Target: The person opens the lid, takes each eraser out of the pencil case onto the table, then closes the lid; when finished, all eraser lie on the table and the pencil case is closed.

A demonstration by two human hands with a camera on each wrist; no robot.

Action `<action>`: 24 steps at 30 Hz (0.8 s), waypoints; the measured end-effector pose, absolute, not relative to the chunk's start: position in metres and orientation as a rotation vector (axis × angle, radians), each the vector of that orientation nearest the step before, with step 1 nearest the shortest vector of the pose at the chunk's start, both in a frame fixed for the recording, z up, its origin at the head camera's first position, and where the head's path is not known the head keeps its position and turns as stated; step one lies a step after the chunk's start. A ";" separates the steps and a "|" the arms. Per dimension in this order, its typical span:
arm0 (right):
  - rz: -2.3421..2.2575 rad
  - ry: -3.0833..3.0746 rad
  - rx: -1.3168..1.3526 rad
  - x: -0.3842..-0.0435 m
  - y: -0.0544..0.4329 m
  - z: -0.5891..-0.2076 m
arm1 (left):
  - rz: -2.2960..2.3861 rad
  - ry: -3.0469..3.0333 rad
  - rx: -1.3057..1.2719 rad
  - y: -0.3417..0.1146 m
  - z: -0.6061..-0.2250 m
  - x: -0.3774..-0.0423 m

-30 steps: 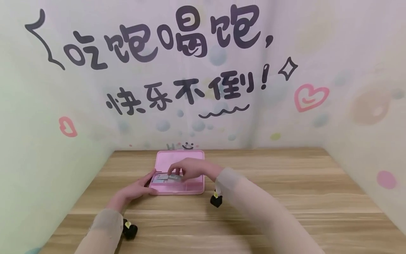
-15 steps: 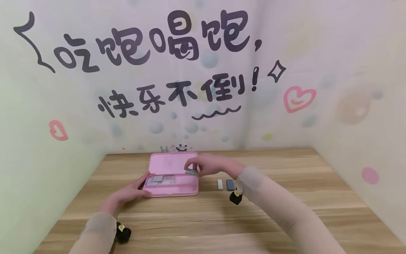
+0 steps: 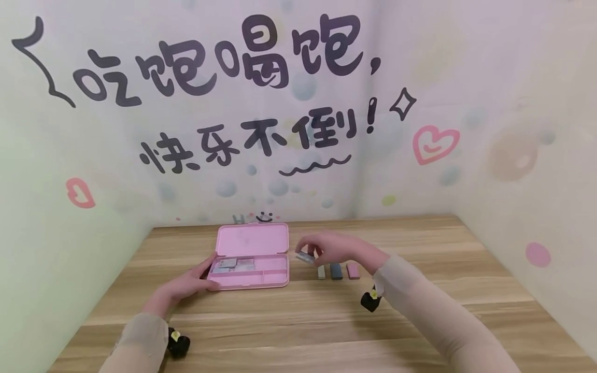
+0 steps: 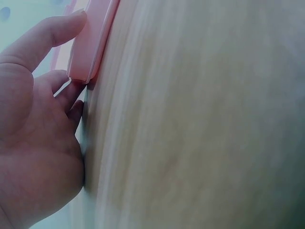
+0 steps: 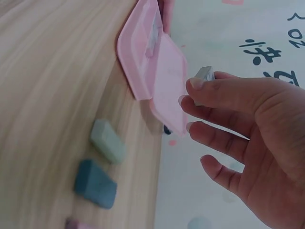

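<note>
An open pink pencil case [image 3: 275, 262] lies on the table with its lid tilted back against the wall side. Several wrapped grey-white erasers [image 3: 233, 264] sit in its left back compartment. At the case's left end my left hand [image 3: 188, 283] holds it, thumb on the front wall [image 4: 90, 47] and fingers along the side. To the right of the case, my right hand [image 3: 333, 247] pinches a small wrapped grey eraser [image 5: 205, 74] between thumb and fingers, above the table. Beneath and beside that hand stand a pale eraser [image 5: 107, 141], a blue eraser [image 3: 336, 271] and a pink eraser [image 3: 353, 270].
The wood-grain table [image 3: 261, 331] reaches a printed cloth wall [image 3: 107, 150] just behind the case. Similar cloth hangs at both sides. A black wrist camera [image 3: 370, 300] hangs below the right sleeve, another [image 3: 178, 344] below the left.
My right hand has moved out of the case to the right with an eraser in its fingers. The view has shifted, uncovering the loose erasers. The left hand stays on the case.
</note>
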State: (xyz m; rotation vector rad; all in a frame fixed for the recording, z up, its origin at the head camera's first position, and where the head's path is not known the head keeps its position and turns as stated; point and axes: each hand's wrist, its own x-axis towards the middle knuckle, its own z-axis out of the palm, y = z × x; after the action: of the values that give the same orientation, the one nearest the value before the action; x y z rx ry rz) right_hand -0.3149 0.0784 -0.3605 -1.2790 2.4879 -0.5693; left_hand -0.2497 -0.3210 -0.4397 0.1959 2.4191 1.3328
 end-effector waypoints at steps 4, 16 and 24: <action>-0.596 2.530 -1.215 -0.313 0.099 -0.369 | 1.333 2.414 0.194 -0.318 -0.439 -0.251; -0.817 2.631 -1.031 -0.315 0.154 -0.386 | 1.298 2.431 0.194 -0.317 -0.435 -0.246; -0.867 2.696 -0.955 -0.319 0.182 -0.394 | 1.292 2.426 0.188 -0.316 -0.435 -0.247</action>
State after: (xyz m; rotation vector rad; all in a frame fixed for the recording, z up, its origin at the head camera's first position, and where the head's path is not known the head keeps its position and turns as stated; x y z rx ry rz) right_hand -0.3188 0.1819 -0.3943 -0.9548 2.6960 -0.8669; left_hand -0.2467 -0.3158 -0.4350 0.1884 2.4258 1.2923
